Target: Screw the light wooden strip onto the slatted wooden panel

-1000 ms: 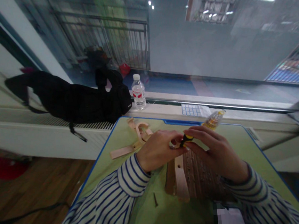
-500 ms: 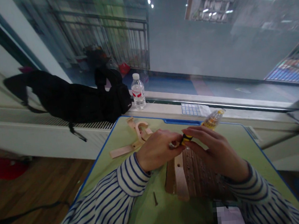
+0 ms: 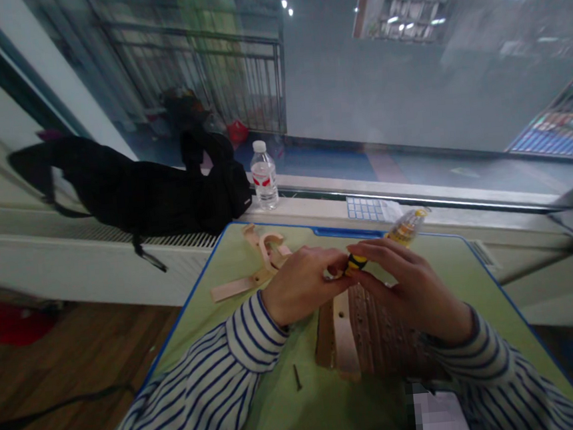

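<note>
My right hand (image 3: 413, 284) grips a yellow-and-black screwdriver (image 3: 355, 263) by its handle, between thumb and fingertips. Its shaft is hidden. Right against the handle's lower end, my left hand (image 3: 302, 280) is closed in a pinch; what sits between its fingers cannot be made out. Below both hands, a pale wooden strip (image 3: 346, 343) with a hole lies along the left side of a brown, ridged, cardboard-like block (image 3: 380, 340). A loose screw (image 3: 297, 377) rests on the green tabletop (image 3: 263, 411), left of the block.
Curved and straight wooden pieces (image 3: 270, 253) lie at the table's back left. Behind my right hand is a clear bottle with yellow on it (image 3: 408, 226). A water bottle (image 3: 264, 177) and a black bag (image 3: 154, 193) stand on the sill. A pale, partly blurred object (image 3: 442, 419) lies near the front.
The screwdriver handle looks slightly turned between my right fingers, with its yellow and black parts showing differently. Both hands stay in nearly the same place.
</note>
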The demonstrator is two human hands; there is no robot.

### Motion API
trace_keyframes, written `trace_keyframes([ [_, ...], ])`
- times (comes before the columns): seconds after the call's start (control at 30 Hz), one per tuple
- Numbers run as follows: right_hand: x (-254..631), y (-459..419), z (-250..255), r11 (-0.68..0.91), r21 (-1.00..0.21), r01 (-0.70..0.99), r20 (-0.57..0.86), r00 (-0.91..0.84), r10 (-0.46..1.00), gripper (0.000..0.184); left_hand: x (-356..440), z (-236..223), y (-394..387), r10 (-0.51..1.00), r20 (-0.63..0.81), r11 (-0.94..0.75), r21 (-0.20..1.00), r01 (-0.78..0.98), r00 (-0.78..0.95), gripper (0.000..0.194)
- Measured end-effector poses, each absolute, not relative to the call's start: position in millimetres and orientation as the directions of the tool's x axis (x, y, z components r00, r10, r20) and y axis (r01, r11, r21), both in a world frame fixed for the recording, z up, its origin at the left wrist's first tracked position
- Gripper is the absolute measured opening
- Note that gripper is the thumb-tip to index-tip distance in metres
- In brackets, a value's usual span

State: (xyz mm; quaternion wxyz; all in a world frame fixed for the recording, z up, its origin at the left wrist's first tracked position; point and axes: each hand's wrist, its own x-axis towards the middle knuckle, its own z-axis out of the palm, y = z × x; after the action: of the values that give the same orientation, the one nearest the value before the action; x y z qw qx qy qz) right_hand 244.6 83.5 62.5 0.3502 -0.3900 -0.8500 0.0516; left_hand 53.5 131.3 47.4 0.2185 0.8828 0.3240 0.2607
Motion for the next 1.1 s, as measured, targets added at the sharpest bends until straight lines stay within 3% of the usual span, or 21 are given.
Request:
trace_keyframes([
  [0.17,245.6,82.6,63.6,0.716,-0.365,0.595,0.557,-0.476,0.68,0.036,52.2,47.3,131.4,0.674,0.311,-0.704,0.546,0.454,0.67,0.02],
  [0.63,246.6,82.9,65.3,0.702,-0.367,0.61,0.555,-0.462,0.691,0.026,53.7,50.2,128.6,0.644,0.319,-0.744,0.473,0.472,0.696,0.014],
  [0.87,246.1,82.7,67.0,0.708,-0.36,0.608,0.559,-0.466,0.685,0.024,55.3,48.5,130.0,0.662,0.32,-0.723,0.513,0.463,0.678,0.019],
  [1.1,247.4,81.7,69.1,0.718,-0.357,0.597,0.542,-0.494,0.68,0.037,54.4,46.9,129.2,0.674,0.341,-0.713,0.533,0.455,0.656,0.02],
])
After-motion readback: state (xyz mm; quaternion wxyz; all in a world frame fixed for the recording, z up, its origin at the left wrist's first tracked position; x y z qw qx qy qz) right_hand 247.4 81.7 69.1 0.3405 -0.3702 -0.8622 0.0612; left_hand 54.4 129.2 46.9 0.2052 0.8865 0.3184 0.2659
